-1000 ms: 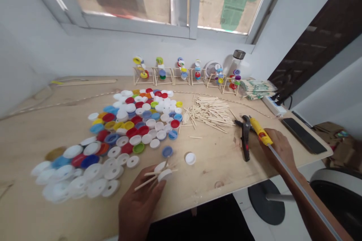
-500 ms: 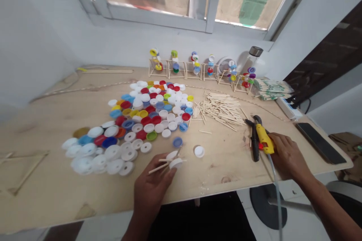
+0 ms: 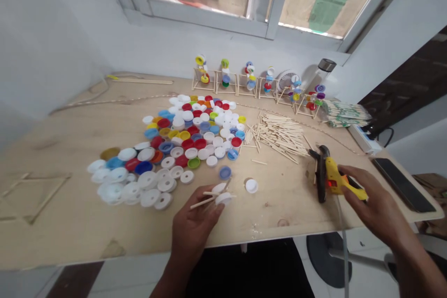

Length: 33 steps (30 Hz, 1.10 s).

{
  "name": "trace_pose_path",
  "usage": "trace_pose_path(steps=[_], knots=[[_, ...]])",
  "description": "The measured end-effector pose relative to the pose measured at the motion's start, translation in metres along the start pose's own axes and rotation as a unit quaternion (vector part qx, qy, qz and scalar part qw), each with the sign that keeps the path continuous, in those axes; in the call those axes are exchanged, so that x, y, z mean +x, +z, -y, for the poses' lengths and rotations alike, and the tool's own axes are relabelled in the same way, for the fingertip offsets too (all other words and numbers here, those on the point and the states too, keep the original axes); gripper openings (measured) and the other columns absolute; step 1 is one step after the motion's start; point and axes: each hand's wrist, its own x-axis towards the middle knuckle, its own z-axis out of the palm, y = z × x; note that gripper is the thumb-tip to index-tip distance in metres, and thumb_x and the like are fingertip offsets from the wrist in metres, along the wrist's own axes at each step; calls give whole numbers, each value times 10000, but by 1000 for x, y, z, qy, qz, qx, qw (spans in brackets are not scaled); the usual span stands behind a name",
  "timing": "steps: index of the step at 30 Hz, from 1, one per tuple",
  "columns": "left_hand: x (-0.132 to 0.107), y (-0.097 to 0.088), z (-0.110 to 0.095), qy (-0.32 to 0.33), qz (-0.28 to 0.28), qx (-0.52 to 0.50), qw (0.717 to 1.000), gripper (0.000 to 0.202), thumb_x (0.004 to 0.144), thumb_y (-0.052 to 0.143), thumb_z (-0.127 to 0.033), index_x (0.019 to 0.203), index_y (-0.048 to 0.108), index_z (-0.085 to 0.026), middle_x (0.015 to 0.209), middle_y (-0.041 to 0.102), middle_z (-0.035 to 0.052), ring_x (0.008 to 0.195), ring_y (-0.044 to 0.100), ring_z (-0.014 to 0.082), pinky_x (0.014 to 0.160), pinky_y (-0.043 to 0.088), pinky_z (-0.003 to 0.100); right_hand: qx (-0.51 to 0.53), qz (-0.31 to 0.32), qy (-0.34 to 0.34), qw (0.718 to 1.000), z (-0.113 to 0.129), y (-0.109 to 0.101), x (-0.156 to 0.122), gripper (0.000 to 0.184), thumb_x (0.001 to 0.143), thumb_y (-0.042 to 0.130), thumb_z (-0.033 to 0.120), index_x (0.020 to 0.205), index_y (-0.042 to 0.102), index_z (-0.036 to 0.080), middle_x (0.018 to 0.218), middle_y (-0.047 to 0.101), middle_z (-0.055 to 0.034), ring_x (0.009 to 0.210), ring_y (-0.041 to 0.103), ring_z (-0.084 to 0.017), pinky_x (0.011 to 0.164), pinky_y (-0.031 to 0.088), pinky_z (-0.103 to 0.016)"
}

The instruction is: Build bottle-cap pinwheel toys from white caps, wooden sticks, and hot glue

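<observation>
My left hand is closed on a small piece of white bottle caps and wooden sticks, held just above the plywood table near its front edge. My right hand lies at the right with its fingers spread over the handle of a yellow glue gun, which lies on the table. Whether the fingers grip the gun I cannot make out. Black pliers lie right beside the gun.
A large heap of coloured and white bottle caps covers the table's middle. A pile of wooden sticks lies to its right, with a loose white cap in front. Several stick-and-cap models line the wall. A phone lies far right.
The view has swung left. My right hand has laid the glue gun down beside the pliers and loosened over it. My left hand keeps hold of the cap-and-stick piece.
</observation>
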Motion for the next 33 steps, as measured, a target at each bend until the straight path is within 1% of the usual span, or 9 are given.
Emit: trace_pose_path(steps=[2, 5, 7, 10, 13, 17, 23, 26, 33], knots=[[0, 0, 1, 0, -2, -4, 1000, 327, 692, 712, -403, 926, 657, -182, 950, 702, 59, 929, 667, 226, 847, 535, 320, 95, 32, 8, 995, 37, 12, 8, 316, 872, 511, 316, 1173, 554, 230, 1161, 620, -91, 1054, 595, -242, 879, 496, -385], [0, -1, 2, 1, 6, -6, 1000, 317, 698, 706, -399, 919, 657, -177, 978, 696, 65, 947, 662, 227, 858, 530, 320, 187, 119, -52, 974, 90, 39, 24, 268, 868, 536, 301, 1126, 576, 238, 1134, 633, -70, 1036, 602, -207, 861, 508, -344], [0, -1, 3, 2, 8, -8, 1000, 322, 706, 700, -393, 936, 653, -173, 994, 690, 70, 957, 659, 228, 870, 526, 325, 206, 149, -76, 964, 115, 57, 33, 282, 858, 563, 303, 1130, 570, 229, 1126, 631, -71, 1035, 600, -208, 879, 499, -359], [0, 0, 4, 3, 3, -21, 1000, 332, 709, 701, -382, 964, 644, -177, 993, 686, 67, 959, 658, 226, 871, 527, 329, 179, 158, -105, 965, 136, 78, 41, 318, 836, 595, 290, 1145, 556, 226, 1133, 623, -78, 1033, 591, -227, 870, 495, -390], [0, 0, 4, 5, 2, -6, 1000, 343, 712, 692, -406, 959, 645, -172, 974, 689, 72, 954, 658, 232, 871, 528, 343, 133, 150, -117, 973, 142, 89, 45, 335, 810, 631, 290, 1130, 563, 216, 1100, 627, -95, 1004, 586, -253, 831, 497, -405], [0, 0, 2, 1, 4, -5, 1000, 327, 703, 699, -401, 937, 652, -178, 950, 690, 61, 942, 657, 226, 869, 523, 337, 116, 159, -109, 974, 143, 93, 49, 191, 835, 598, 255, 1014, 607, 191, 975, 631, -97, 912, 589, -252, 767, 489, -389], [4, -3, 5, 5, 21, -36, 999, 276, 684, 727, -332, 912, 663, -190, 922, 675, 40, 895, 651, 201, 843, 521, 308, 291, 182, -42, 938, 134, 81, 55, 188, 836, 606, 262, 1020, 614, 223, 973, 615, -43, 895, 580, -187, 773, 471, -325], [5, -4, 6, 17, 39, -41, 998, 271, 679, 732, -306, 916, 664, -192, 923, 668, 39, 893, 648, 196, 838, 522, 299, 363, 187, -41, 912, 135, 70, 59, 237, 838, 612, 261, 1072, 618, 224, 975, 606, -46, 879, 574, -171, 775, 465, -311], [0, 0, -2, -11, 20, -24, 999, 297, 696, 706, -330, 950, 646, -189, 929, 657, 40, 920, 641, 207, 857, 520, 313, 382, 205, -75, 898, 148, 60, 66, 271, 842, 617, 233, 1113, 621, 248, 1013, 621, -40, 955, 572, -178, 852, 449, -346]])
